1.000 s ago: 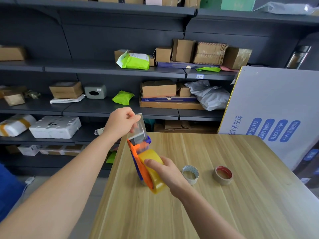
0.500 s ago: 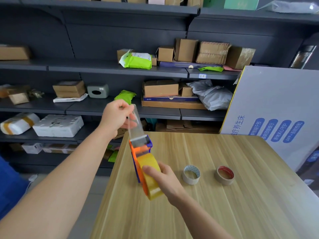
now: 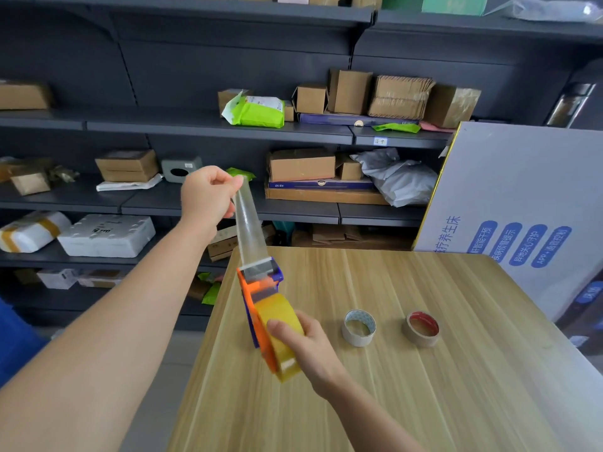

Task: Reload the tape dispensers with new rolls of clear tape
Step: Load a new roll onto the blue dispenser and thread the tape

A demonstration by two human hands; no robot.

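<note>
I see the right hand (image 3: pixel 305 347) gripping the orange dispenser (image 3: pixel 253 300) round its glossy yellowish roll (image 3: pixel 280 327). The left hand (image 3: pixel 205 197) pinches a clear, smooth strip (image 3: pixel 248 233) stretched taut above.

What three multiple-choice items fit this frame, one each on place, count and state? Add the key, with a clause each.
1. Where is the orange and blue plastic tape dispenser?
A. on a shelf
B. held in the right hand
C. on the floor

2. How many loose tape rolls lie on the light wooden table?
A. one
B. two
C. four

3. What state is the clear tape strip in?
A. cut off
B. fully wound in
C. drawn out and pinched by the left hand

Key:
1 B: the right hand grips the dispenser by its yellowish roll.
2 B: a white-rimmed roll and a red-rimmed roll lie to the right of that hand.
3 C: the strip runs from the dispenser's mouth up to the left fingers.
</note>
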